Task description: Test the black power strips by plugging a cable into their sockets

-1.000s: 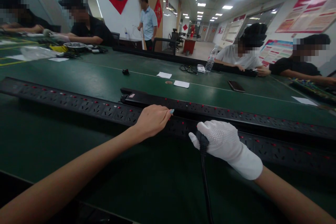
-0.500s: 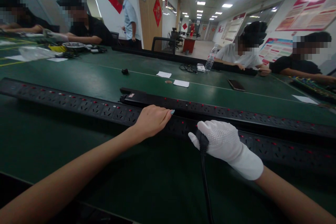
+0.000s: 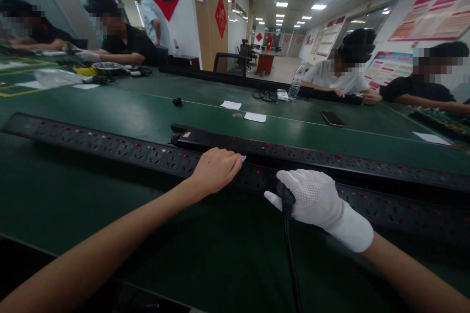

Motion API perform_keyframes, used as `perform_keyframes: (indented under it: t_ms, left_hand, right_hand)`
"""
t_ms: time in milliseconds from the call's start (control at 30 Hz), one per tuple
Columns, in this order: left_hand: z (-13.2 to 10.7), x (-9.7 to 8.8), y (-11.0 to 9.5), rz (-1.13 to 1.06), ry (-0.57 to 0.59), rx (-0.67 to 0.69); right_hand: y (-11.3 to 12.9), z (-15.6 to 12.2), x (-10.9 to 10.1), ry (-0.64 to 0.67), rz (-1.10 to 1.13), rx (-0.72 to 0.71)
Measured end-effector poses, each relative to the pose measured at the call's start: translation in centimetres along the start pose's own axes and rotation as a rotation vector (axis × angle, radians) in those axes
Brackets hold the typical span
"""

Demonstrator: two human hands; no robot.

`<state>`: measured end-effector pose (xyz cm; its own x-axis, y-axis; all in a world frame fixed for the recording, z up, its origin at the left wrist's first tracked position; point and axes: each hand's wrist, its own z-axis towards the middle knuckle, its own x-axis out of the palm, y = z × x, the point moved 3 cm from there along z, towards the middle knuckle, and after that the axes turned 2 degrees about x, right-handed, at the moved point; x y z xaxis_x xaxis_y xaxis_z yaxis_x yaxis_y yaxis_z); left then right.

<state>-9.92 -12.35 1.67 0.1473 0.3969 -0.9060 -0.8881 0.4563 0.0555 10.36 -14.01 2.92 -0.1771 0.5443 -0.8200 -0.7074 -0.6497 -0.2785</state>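
Note:
A long black power strip (image 3: 110, 144) with rows of sockets and small red parts lies across the table in front of me. My bare left hand (image 3: 217, 170) is closed over it near the middle, fingers curled across its far edge. In my right hand (image 3: 315, 194), which wears a white dotted glove, is a black plug (image 3: 288, 202) held against the strip's sockets; its prongs are hidden. From the plug a thick black cable (image 3: 293, 264) hangs toward me over the table. Just behind, a second black power strip (image 3: 312, 155) lies nearly parallel.
On the green table (image 3: 121, 107) are a small black part (image 3: 177, 101), paper slips (image 3: 255, 117), a phone (image 3: 332, 118), a coiled cable and a water bottle (image 3: 294, 87). People sit working along the far side; another stands behind at the left.
Both hands keep their places on the strip and plug. The whole view has shifted slightly, and the standing person in the back has moved left.

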Motion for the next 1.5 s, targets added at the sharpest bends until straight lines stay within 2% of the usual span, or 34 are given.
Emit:
perform_keyframes:
  t_ms: [267,500,700,833,900,967,1100,1200,1267,1367,1500]
  left_hand:
    - [0.0,0.2,0.0,0.028,0.008,-0.001]
    - [0.0,0.2,0.1,0.043,0.000,0.001]
    - [-0.1,0.3,0.1,0.031,-0.015,0.010]
    - [-0.1,0.5,0.3,0.025,-0.016,0.009]
    - [0.0,0.5,0.3,0.029,-0.012,0.008]
    - [0.0,0.5,0.3,0.025,0.001,0.004]
    - [0.2,0.3,0.1,-0.006,0.041,0.002]
    - [0.4,0.2,0.1,-0.022,0.050,-0.004]
    - [0.5,0.2,0.1,-0.022,0.043,-0.018]
    - [0.3,0.2,0.0,-0.013,0.017,-0.021]
    - [-0.3,0.0,-0.2,-0.011,-0.045,0.004]
  right_hand:
    - [-0.1,0.0,0.2,-0.056,-0.015,0.032]
    - [-0.2,0.1,0.3,-0.021,-0.002,0.044]
    - [-0.2,0.2,0.5,-0.067,0.011,0.054]
    - [-0.1,0.4,0.4,-0.053,0.059,0.056]
    - [-0.2,0.5,0.0,-0.044,0.141,0.061]
    - [-0.5,0.4,-0.4,-0.041,0.335,0.116]
    - [-2.0,0.0,-0.7,-0.127,0.868,0.413]
    - [-3.1,-0.1,-0.1,-0.238,1.059,0.586]
    - [-3.3,0.3,0.3,-0.246,1.065,0.603]
    - [-2.5,1.9,0.2,-0.138,0.982,0.555]
    - [-0.1,4.3,-0.2,0.006,0.689,0.401]
